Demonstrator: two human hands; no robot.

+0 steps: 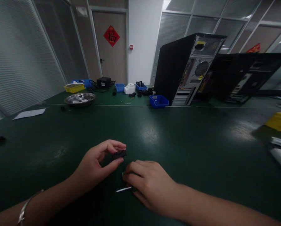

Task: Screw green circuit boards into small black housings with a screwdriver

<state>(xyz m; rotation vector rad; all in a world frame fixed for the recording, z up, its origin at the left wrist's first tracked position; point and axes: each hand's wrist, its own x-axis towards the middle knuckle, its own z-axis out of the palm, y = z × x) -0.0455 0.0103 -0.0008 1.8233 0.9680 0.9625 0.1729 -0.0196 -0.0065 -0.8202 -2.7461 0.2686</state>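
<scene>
My left hand (pixel 96 163) pinches a small black block-shaped part (pixel 119 154) between thumb and fingers, a little above the green tabletop. Right beside it, my right hand (pixel 149 182) is closed, palm down. From under its fingers a thin metal shaft (pixel 123 189) points left; it looks like that of a screwdriver, but the handle is hidden in the palm. A tiny green bit (pixel 123 173) shows at the right fingertips, too small to make out. The two hands are close together but apart.
A steel bowl (pixel 80 99), a white sheet (pixel 29 114) and a yellow tray (pixel 74 88) lie at the back left. Towards the back right stand a blue bin (pixel 159 101) and a black computer tower (pixel 175 66). A yellow bin (pixel 279 121) is at the right edge.
</scene>
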